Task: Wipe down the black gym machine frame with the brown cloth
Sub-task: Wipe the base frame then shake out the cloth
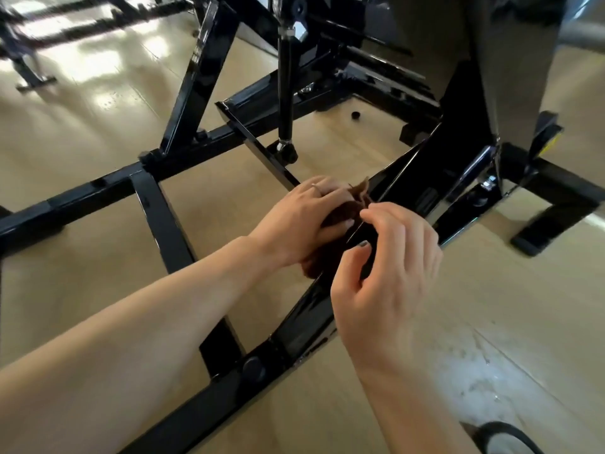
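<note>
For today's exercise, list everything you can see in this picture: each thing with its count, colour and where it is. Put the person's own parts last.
gym machine frame: one, glossy black, bars spread across the floor from near left to far right.
brown cloth: one, bunched on the sloping bar at centre, under the left hand.
small cap: one, black, on the floor inside the frame, far centre.
floor: tan, shiny, scuffed at lower right.
second frame: black, blurred, far left.
dark rounded object: one, bottom right edge; cannot tell what it is.
left hand: grips the cloth against the bar.
right hand: fingers curled by the cloth's edge; contact unclear.
</note>
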`<move>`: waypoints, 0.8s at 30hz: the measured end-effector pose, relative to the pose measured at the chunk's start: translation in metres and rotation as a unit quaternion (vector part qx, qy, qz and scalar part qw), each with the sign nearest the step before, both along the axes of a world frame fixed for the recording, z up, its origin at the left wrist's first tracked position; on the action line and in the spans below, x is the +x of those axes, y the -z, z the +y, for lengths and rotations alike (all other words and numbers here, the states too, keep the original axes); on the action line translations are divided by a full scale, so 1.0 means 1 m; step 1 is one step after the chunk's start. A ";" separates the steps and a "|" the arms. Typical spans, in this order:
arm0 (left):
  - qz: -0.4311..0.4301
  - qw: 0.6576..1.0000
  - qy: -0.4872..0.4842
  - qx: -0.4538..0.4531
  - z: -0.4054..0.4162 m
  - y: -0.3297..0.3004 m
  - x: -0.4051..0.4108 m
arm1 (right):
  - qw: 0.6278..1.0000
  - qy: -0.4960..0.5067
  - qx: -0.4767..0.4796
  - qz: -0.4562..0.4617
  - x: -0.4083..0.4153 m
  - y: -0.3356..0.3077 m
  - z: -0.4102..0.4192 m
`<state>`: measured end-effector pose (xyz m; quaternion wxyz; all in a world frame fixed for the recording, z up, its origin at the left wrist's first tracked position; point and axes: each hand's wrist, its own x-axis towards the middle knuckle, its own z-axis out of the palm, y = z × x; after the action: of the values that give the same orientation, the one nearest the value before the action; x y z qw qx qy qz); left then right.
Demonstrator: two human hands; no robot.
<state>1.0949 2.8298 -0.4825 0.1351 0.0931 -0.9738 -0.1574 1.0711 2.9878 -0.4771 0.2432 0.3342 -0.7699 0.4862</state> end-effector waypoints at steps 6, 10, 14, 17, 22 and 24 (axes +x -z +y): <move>0.018 0.999 0.014 -0.045 -0.008 0.030 0.029 | 0.989 0.034 0.122 0.081 0.003 0.022 -0.006; 0.009 0.997 0.060 -0.046 -0.005 0.006 -0.005 | 0.983 0.031 0.145 0.107 0.001 0.033 -0.007; -0.018 0.995 0.080 -0.052 -0.006 -0.009 -0.029 | 0.974 0.028 0.183 0.127 -0.001 0.030 -0.007; -0.012 0.999 0.028 0.019 -0.004 -0.012 -0.038 | 0.957 0.007 0.255 0.139 0.001 0.021 -0.003; 0.022 0.996 0.080 0.017 -0.013 0.004 0.000 | 0.899 -0.008 0.404 0.165 -0.005 -0.002 -0.004; 0.039 0.995 0.091 -0.029 -0.015 0.008 0.012 | 0.860 -0.005 0.469 0.201 -0.013 -0.014 -0.010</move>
<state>1.1065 2.8149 -0.4905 0.1605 -0.0055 -0.9765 -0.1439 1.0579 2.9774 -0.4628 0.2052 0.5029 -0.8396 -0.0088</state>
